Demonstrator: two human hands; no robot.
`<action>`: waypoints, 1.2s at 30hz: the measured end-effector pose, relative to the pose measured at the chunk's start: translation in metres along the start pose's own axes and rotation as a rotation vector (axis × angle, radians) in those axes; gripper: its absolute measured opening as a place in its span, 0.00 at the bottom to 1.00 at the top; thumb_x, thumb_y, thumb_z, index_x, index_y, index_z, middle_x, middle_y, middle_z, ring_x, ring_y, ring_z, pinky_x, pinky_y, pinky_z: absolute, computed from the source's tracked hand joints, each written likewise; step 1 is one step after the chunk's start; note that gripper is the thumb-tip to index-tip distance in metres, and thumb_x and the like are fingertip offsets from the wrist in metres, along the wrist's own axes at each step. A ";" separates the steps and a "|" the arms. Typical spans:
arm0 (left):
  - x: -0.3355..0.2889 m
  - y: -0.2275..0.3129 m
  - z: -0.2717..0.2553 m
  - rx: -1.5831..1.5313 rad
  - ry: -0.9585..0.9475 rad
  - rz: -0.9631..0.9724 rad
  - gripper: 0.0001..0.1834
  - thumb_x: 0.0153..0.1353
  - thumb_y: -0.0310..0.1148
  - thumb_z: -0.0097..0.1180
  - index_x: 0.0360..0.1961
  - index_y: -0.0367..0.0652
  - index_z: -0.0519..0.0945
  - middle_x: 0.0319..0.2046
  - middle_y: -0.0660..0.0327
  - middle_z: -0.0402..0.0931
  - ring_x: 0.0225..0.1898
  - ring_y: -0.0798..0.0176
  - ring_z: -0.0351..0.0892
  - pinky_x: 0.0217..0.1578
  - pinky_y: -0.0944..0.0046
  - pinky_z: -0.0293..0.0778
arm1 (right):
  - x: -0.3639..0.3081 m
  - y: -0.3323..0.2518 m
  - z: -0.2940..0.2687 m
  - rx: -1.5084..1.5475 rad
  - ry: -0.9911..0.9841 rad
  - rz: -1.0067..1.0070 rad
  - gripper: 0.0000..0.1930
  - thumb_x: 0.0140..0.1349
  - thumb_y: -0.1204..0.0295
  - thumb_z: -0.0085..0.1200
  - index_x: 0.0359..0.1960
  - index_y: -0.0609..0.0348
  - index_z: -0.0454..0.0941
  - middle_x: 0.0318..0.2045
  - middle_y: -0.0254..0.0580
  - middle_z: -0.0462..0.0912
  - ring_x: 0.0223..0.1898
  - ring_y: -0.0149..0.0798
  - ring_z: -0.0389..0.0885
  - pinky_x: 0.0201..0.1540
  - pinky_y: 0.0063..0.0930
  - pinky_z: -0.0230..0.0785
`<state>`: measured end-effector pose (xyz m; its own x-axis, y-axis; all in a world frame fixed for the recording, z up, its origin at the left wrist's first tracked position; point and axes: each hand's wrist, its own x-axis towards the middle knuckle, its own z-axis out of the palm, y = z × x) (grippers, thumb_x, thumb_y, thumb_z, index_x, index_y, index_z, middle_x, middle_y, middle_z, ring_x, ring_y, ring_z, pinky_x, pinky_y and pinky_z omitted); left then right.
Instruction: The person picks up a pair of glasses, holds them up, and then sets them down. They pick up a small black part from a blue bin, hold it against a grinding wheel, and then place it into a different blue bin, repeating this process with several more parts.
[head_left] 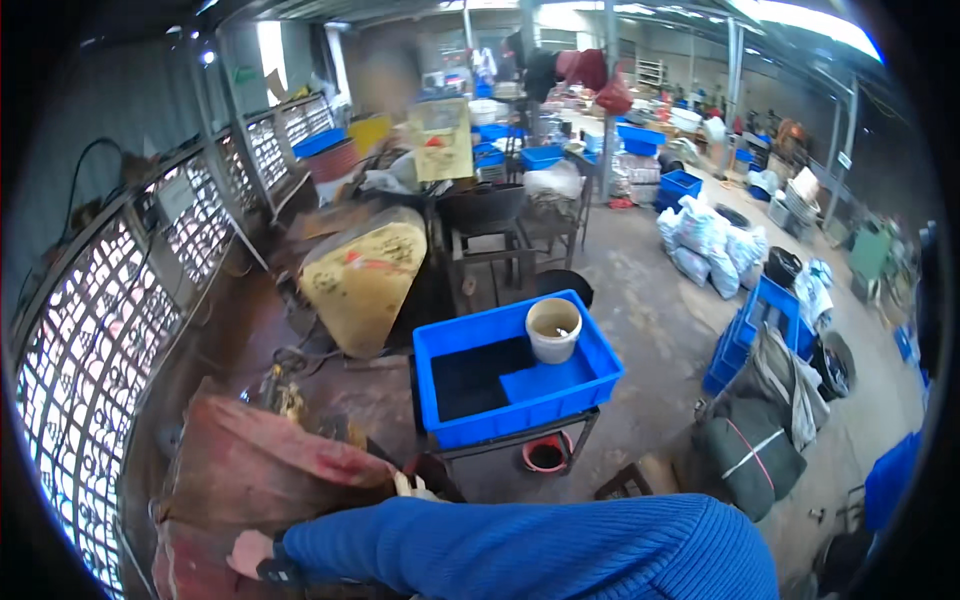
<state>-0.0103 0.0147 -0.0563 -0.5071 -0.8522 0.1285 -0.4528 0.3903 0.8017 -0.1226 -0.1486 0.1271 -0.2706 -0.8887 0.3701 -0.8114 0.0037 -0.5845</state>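
My right arm, in a ribbed blue sleeve, stretches across the lower edge toward the left. A dark band (277, 571) circles the wrist. My right hand (250, 554) rests against a worn red-brown cover (270, 455) draped over something at the lower left. Its fingers are tucked down, and I cannot make out whether they grip the cover. Past the sleeve, pale glove-like fingers (412, 487) show at the cover's edge; whose or what they are is unclear. My left hand is out of sight.
A blue tray (440, 432) with a cream bucket (553, 330) in it stands on a metal frame ahead. Beneath is a red-rimmed bucket (546, 455). A yellow machine guard (365, 265) is at the left. White sacks (712, 245) and a dark bundle (750, 455) lie on the right.
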 end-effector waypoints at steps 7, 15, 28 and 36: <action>0.023 0.004 0.020 -0.062 -0.084 -0.015 0.10 0.63 0.26 0.49 0.42 0.43 0.82 0.34 0.54 0.81 0.34 0.54 0.80 0.36 0.58 0.77 | 0.012 0.002 0.016 -0.027 -0.036 0.028 0.22 0.60 0.56 0.45 0.22 0.60 0.83 0.26 0.53 0.82 0.32 0.56 0.82 0.41 0.46 0.75; 0.028 -0.006 0.026 -0.111 -0.117 -0.071 0.09 0.62 0.25 0.51 0.41 0.39 0.82 0.33 0.55 0.82 0.33 0.59 0.79 0.37 0.61 0.77 | 0.015 0.006 0.031 -0.045 0.064 0.018 0.23 0.60 0.55 0.45 0.19 0.62 0.82 0.23 0.55 0.81 0.30 0.57 0.81 0.39 0.46 0.75; 0.009 -0.057 0.026 -0.203 -0.068 -0.213 0.08 0.61 0.22 0.54 0.39 0.34 0.82 0.31 0.57 0.82 0.32 0.65 0.77 0.37 0.66 0.77 | 0.009 0.000 0.016 -0.027 0.055 0.017 0.23 0.61 0.56 0.45 0.19 0.60 0.82 0.23 0.54 0.82 0.29 0.56 0.81 0.37 0.48 0.74; -0.059 -0.017 -0.028 -0.288 0.176 -0.101 0.09 0.61 0.22 0.56 0.42 0.34 0.83 0.38 0.56 0.82 0.38 0.66 0.80 0.44 0.67 0.76 | -0.010 0.006 -0.052 -0.167 -0.178 -0.324 0.11 0.58 0.68 0.45 0.28 0.58 0.81 0.26 0.52 0.83 0.28 0.52 0.84 0.30 0.49 0.76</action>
<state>0.0474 0.0484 -0.0615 -0.3249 -0.9383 0.1187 -0.2563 0.2082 0.9439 -0.1516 -0.1153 0.1576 0.0953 -0.9217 0.3761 -0.9171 -0.2282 -0.3270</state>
